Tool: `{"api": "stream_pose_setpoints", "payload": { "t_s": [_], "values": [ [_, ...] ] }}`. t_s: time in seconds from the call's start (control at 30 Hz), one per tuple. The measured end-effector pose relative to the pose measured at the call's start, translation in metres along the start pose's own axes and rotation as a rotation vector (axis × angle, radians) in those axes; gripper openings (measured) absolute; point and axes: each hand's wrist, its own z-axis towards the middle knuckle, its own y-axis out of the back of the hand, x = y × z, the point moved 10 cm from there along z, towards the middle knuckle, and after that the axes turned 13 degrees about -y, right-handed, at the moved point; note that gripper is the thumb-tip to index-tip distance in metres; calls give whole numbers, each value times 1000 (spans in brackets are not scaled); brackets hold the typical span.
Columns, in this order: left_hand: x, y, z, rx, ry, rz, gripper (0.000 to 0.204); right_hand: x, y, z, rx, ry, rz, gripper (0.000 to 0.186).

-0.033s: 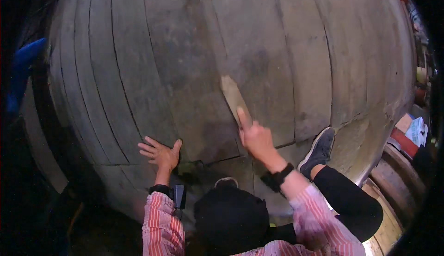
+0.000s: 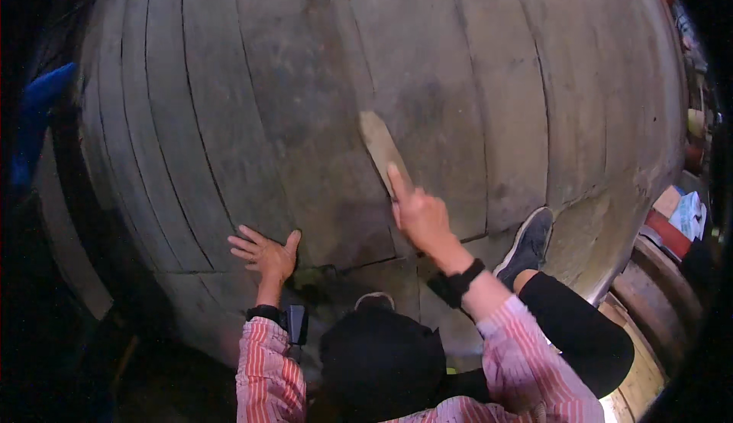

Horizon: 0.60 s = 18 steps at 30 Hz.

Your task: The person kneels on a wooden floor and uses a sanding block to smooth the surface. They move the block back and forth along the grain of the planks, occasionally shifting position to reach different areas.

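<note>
My right hand (image 2: 422, 221) is closed around the near end of a flat, pale, blade-shaped tool (image 2: 382, 143), its index finger stretched along the top. The handle end is hidden in my fist. The tool's blunt tip points away and slightly left, over a large grey surface (image 2: 321, 171) split by long dark seams; whether the whole blade touches it I cannot tell. To the left, my left hand (image 2: 267, 255) presses on the same surface with its fingers spread, near the seam that crosses the boards. It holds nothing.
One dark shoe (image 2: 527, 243) rests on the surface right of my right arm. A blue thing (image 2: 46, 91) stands at the far left in shadow. Along the right side lie a curved brown form (image 2: 664, 289), a red piece (image 2: 668, 234) and a whitish plastic bag (image 2: 689, 217).
My right hand and the blade-shaped tool have slid a short way forward and slightly left. The left hand stays in place.
</note>
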Motion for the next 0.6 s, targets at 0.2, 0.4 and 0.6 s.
{"api": "stream_pose_setpoints", "payload": {
  "t_s": [0.2, 0.4, 0.6],
  "values": [
    [-1, 3, 0, -13, 6, 16, 126, 8, 2, 25, 57, 21, -73, 75],
    [3, 2, 1, -61, -12, -8, 125, 36, 18, 107, -46, 44, 56, 71],
    [10, -3, 11, -74, 30, -33, 125, 78, 35, 190, -137, 76, 104, 68]
  ]
}}
